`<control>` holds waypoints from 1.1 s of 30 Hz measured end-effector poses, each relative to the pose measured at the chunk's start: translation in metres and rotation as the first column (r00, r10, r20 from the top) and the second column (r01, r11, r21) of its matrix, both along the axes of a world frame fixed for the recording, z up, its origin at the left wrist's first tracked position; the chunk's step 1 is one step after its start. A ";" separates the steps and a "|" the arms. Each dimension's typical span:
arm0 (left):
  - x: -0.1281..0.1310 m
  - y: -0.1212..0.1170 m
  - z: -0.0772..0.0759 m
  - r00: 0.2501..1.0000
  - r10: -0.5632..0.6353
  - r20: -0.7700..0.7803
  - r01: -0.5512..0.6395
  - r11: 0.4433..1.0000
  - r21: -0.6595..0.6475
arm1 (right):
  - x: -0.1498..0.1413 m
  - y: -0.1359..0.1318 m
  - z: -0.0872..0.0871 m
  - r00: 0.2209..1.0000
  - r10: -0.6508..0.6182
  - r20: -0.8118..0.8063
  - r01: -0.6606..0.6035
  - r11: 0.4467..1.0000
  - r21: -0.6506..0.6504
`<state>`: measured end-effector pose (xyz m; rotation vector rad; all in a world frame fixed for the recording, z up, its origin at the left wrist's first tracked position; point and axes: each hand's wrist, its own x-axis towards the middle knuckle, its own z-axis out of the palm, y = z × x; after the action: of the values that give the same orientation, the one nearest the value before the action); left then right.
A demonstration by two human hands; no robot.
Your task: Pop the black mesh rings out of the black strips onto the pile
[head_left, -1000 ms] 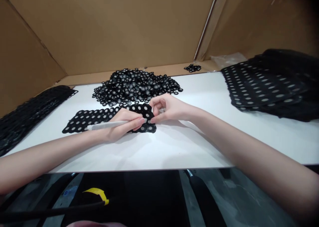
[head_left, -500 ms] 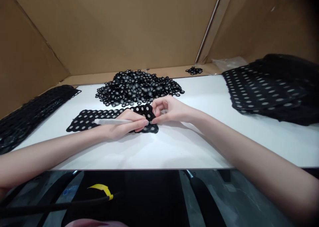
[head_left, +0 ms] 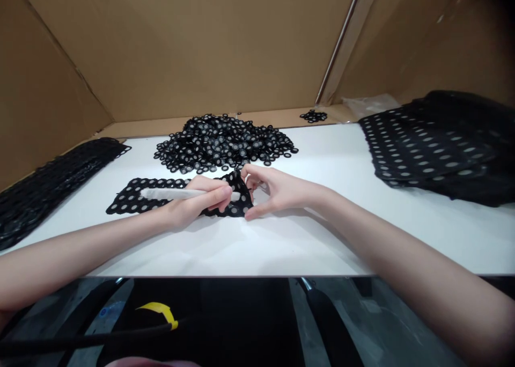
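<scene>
A white pen-like tool (head_left: 171, 194) lies in the closed fingers of my left hand (head_left: 199, 198), its tip pointing right over the patch. Under that hand a black patch of joined rings (head_left: 131, 198) with pale round centres lies flat on the left; its right end is bunched up. My right hand (head_left: 277, 187) is curled round this right end, fingers at the far corner and thumb at the near edge. Part of the patch is hidden by my left hand.
Behind the patch rises a pile of loose black rings (head_left: 221, 141). A small cluster of rings (head_left: 314, 116) sits by the cardboard wall (head_left: 193, 50). Dark ring sheets (head_left: 52, 182) lie at the left, and a large dotted black sheet (head_left: 426, 147) at the right of the white table (head_left: 322, 238).
My right thumb has moved nearer to me, away from the fingers, and the patch's right end is more bunched. The tool has shifted, with its tip end now showing beyond my left fingers.
</scene>
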<state>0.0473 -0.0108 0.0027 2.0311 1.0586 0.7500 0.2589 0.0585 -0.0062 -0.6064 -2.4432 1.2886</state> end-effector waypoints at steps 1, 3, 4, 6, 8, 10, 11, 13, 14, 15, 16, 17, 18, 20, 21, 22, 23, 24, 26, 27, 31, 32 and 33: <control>-0.001 0.000 -0.001 1.000 -0.003 0.026 0.003 1.000 -0.002 | 0.000 -0.002 0.001 1.000 0.015 0.011 -0.015 1.000 -0.018; -0.003 -0.001 -0.002 0.995 -0.035 0.089 0.037 0.999 -0.024 | -0.001 -0.005 0.002 0.999 0.032 0.009 -0.031 0.998 -0.053; -0.004 0.000 -0.003 0.992 -0.063 0.113 0.067 0.997 -0.040 | -0.001 -0.006 0.002 1.000 0.023 -0.001 -0.023 0.998 -0.061; -0.005 0.000 -0.003 0.985 -0.122 0.124 0.130 0.990 -0.057 | -0.002 -0.006 0.003 1.000 -0.022 -0.022 0.021 0.998 -0.059; -0.005 0.001 -0.003 0.982 -0.161 0.101 0.167 0.985 -0.052 | -0.003 -0.006 0.003 0.998 -0.062 -0.031 0.060 0.996 -0.060; -0.004 0.001 -0.002 0.983 -0.160 0.091 0.164 0.986 -0.032 | -0.003 -0.005 0.003 0.997 -0.076 -0.029 0.074 0.995 -0.074; -0.004 0.001 -0.003 0.984 -0.152 0.093 0.155 0.988 -0.024 | -0.003 -0.005 0.004 0.997 -0.078 -0.026 0.075 0.994 -0.081; -0.003 0.000 -0.003 0.987 -0.131 0.095 0.132 0.991 -0.008 | -0.003 -0.004 0.004 0.997 -0.078 -0.020 0.076 0.993 -0.087; -0.002 0.000 -0.003 0.988 -0.121 0.092 0.121 0.993 0.003 | -0.003 -0.004 0.005 0.997 -0.080 -0.018 0.078 0.993 -0.084; -0.002 0.000 -0.004 0.990 -0.115 0.087 0.114 0.993 0.015 | -0.003 -0.004 0.005 0.997 -0.082 -0.016 0.080 0.994 -0.078; -0.002 -0.001 -0.004 0.990 -0.111 0.085 0.109 0.994 0.027 | -0.003 -0.004 0.005 0.996 -0.085 -0.014 0.084 0.994 -0.072; -0.002 -0.001 -0.004 0.990 -0.112 0.084 0.109 0.993 0.037 | -0.003 -0.004 0.005 0.996 -0.089 -0.012 0.088 0.994 -0.067; -0.002 -0.001 -0.004 0.990 -0.114 0.085 0.110 0.993 0.042 | -0.003 -0.004 0.005 0.996 -0.094 -0.010 0.093 0.994 -0.064; -0.002 -0.001 -0.004 0.990 -0.109 0.092 0.106 0.994 0.038 | -0.003 -0.004 0.005 0.995 -0.098 -0.011 0.097 0.993 -0.067; -0.001 -0.001 -0.004 0.990 -0.102 0.093 0.099 0.995 0.030 | -0.003 -0.005 0.005 0.995 -0.098 -0.010 0.097 0.993 -0.072; -0.001 -0.001 -0.004 0.992 -0.094 0.088 0.092 0.996 0.022 | -0.003 -0.005 0.005 0.995 -0.098 -0.009 0.097 0.992 -0.078; -0.001 -0.001 -0.004 0.993 -0.087 0.078 0.086 0.996 0.013 | -0.003 -0.005 0.005 0.995 -0.097 -0.006 0.096 0.992 -0.083; 0.000 -0.001 -0.003 0.994 -0.083 0.065 0.083 0.997 0.004 | -0.003 -0.004 0.005 0.995 -0.097 -0.002 0.096 0.992 -0.086; 0.000 0.000 -0.001 0.996 -0.082 0.034 0.082 0.997 -0.012 | -0.003 -0.004 0.005 0.996 -0.091 0.001 0.090 0.992 -0.087; 0.001 0.000 0.000 0.996 -0.083 0.018 0.084 0.996 -0.022 | -0.003 -0.004 0.005 0.996 -0.084 -0.003 0.083 0.993 -0.087; 0.002 0.000 0.004 0.994 -0.106 -0.031 0.104 0.992 -0.071 | -0.003 -0.003 0.004 0.999 -0.043 -0.020 0.041 0.993 -0.114; 0.002 0.000 0.005 0.993 -0.115 -0.037 0.112 0.991 -0.075 | -0.003 -0.003 0.003 0.999 -0.037 -0.022 0.034 0.992 -0.123; 0.002 -0.001 0.005 0.991 -0.124 -0.043 0.121 0.990 -0.072 | -0.003 -0.003 0.003 0.999 -0.033 -0.022 0.029 0.991 -0.131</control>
<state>0.0496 -0.0116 0.0082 2.0427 0.9633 0.5966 0.2563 0.0559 -0.0033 -0.6554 -2.3341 1.4439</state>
